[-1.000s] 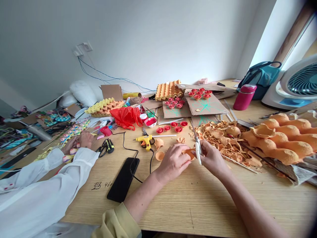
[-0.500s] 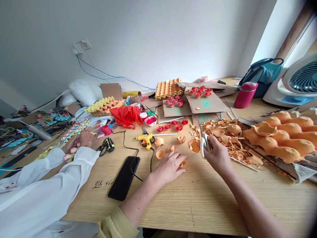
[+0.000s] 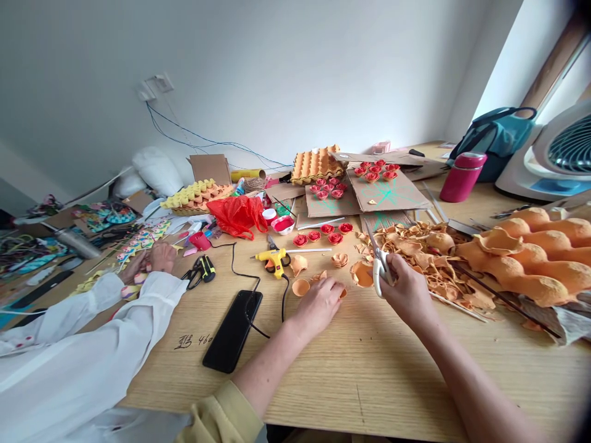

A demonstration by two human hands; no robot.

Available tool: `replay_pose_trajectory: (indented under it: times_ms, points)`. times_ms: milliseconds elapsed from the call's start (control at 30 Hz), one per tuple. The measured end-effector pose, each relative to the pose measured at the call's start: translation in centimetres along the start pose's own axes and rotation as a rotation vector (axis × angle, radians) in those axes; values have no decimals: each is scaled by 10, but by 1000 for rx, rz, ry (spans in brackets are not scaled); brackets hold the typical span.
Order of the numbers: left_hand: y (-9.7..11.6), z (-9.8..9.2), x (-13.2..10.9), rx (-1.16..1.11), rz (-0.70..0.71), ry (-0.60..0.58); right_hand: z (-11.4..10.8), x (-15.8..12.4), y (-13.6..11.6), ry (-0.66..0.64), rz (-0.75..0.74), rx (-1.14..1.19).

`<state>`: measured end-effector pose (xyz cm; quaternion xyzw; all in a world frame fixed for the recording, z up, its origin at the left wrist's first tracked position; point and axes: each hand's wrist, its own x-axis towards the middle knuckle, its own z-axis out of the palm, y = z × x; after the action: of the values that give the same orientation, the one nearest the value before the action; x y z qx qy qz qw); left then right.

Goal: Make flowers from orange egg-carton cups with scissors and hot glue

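My left hand (image 3: 321, 306) is low over the table, fingers curled down on a small orange egg-carton cup (image 3: 343, 294) that is mostly hidden beneath them. My right hand (image 3: 409, 289) grips white-handled scissors (image 3: 379, 267), their blades pointing away from me. Beside my left hand lie another cut cup (image 3: 301, 288) and an orange paper flower (image 3: 340, 260). Left of the scissors rests a larger carton piece (image 3: 362, 274). Several red-painted flowers (image 3: 327, 229) sit farther back.
A yellow glue gun (image 3: 276, 261) and a black phone (image 3: 233, 332) lie left of my hands. Carton scraps (image 3: 415, 252) and an egg tray (image 3: 530, 258) fill the right side. A co-worker's hands (image 3: 159, 258) work at the left. A pink bottle (image 3: 463, 177) stands behind.
My left hand's fingers have drawn together and curled over the small cup. My right hand still holds the scissors in nearly the same place. The view has shifted slightly.
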<state>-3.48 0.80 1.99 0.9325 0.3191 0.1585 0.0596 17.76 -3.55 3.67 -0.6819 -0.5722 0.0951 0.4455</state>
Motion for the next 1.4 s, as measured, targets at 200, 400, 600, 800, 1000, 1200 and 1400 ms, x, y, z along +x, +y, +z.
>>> replay_pose_trajectory:
  times_ms: [200, 400, 600, 800, 1000, 1200, 1400]
  points:
    - [6, -9, -3, -35, -11, 110, 1, -1, -3, 4, -45, 8]
    - [12, -14, -6, -414, -103, 336, 5, -5, -3, -20, -93, 25]
    - [14, -11, -6, -666, -136, 328, 16, -15, -9, -49, -131, 94]
    - [8, -11, -6, -1034, -227, 306, 14, -17, -14, -90, -134, 234]
    - [1, -14, -5, -1295, -261, 294, 6, -15, -16, -125, -48, 368]
    - [0, -19, -7, -1420, -271, 310, 8, -15, -16, -219, -37, 369]
    - [0, -20, -7, -1375, -224, 336, 9, -16, -18, -255, -13, 389]
